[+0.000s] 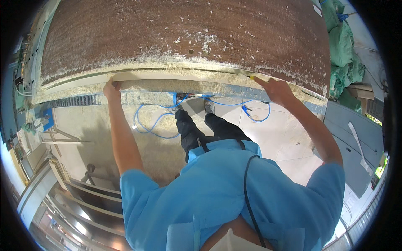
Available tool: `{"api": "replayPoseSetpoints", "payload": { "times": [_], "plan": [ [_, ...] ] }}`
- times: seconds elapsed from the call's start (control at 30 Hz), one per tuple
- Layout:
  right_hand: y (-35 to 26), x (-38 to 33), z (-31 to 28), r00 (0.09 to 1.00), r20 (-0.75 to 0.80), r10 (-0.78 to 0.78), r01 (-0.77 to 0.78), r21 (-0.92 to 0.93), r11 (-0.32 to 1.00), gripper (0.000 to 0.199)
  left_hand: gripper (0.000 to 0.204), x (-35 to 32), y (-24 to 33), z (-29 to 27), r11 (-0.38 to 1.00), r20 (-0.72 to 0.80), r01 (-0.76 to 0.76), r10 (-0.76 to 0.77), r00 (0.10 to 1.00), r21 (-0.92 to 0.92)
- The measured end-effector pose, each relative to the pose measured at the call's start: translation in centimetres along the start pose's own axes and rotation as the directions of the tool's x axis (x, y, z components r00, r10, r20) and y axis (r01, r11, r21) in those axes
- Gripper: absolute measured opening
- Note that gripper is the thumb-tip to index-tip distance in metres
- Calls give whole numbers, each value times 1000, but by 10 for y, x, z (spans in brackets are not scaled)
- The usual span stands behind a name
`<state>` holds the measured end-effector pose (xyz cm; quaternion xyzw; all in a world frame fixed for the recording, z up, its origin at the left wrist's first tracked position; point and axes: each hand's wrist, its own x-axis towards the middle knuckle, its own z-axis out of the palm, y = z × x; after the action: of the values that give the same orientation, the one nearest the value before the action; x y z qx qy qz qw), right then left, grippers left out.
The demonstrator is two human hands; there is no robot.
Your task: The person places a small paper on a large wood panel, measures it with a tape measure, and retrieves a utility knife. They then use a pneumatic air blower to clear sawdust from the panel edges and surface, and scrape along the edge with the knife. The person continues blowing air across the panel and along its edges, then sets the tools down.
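Note:
A long pale strip (176,76) lies along the near edge of a brown board (188,27), in a thick layer of pale dust. My left hand (112,88) is closed on the strip's near edge, toward its left part. To the right, my right hand (277,90) grips a small yellow-handled tool (252,78). The tool's flat tip points left, down at the dusty edge beside the strip; its exact kind is too small to tell. White flakes and shavings are scattered over the board.
Below the edge, a blue air hose (157,136) loops across the floor near my feet, with a blue air gun (246,109) on it. A grey cabinet (351,142) stands at right, green sacks (343,46) behind it. Metal rails (94,196) stand at lower left.

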<state>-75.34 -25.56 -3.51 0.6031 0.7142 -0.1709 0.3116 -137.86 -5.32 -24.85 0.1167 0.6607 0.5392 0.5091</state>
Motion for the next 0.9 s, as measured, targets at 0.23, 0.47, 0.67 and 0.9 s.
{"api": "replayPoseSetpoints", "payload": {
  "times": [0.23, 0.47, 0.67, 0.9],
  "plan": [
    [36, -55, 125, 698, -406, 590, -90, 767, 635, 41, 28, -57, -36, -56, 946, 68, -74, 101, 993, -316],
    [83, -66, 290, 340, 415, 844, 89, 879, -468, 46, 27, -185, -20, -85, 852, -228, 7, -148, 962, -524],
    [133, -74, 352, 355, -390, 849, -373, 774, 512, 44, 24, -250, -5, -134, 843, -290, -29, -153, 945, -538],
    [118, -94, 262, 190, -360, 913, -277, 873, 402, 56, 30, -254, -3, -210, 790, -300, -66, -153, 942, -610]
  ]
}}
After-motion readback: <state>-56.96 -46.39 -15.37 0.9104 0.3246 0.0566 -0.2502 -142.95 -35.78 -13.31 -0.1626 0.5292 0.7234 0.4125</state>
